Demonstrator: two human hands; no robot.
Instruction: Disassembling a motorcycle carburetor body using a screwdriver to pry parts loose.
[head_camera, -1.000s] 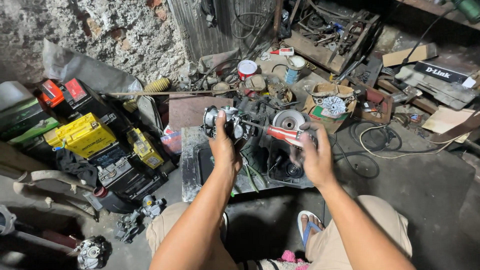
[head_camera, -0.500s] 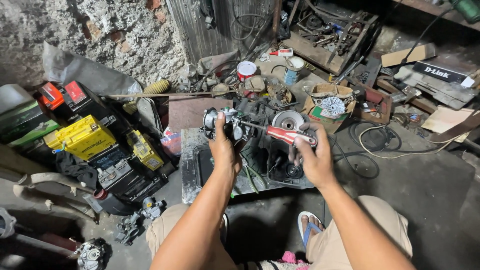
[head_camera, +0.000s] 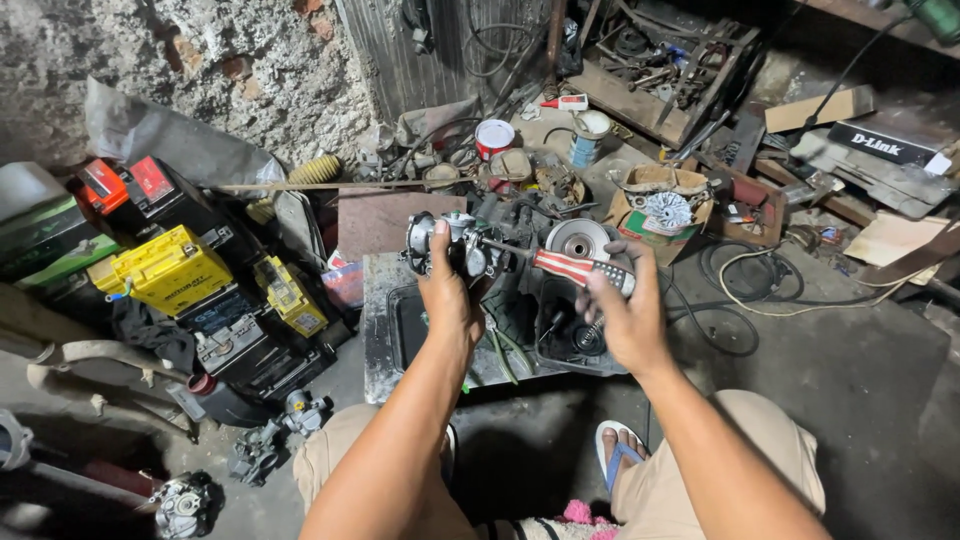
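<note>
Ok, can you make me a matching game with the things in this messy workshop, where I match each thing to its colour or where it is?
Things:
1. screwdriver
2. carburetor
3. battery
4. tin

Matches:
A. yellow, on the left among dark boxes
B. red with a white lid, far back on the floor
C. red and white striped handle, in the right hand
D. grey metal, held up by the left hand

Pairs: 1-C, 2-D, 3-A, 4-B
</note>
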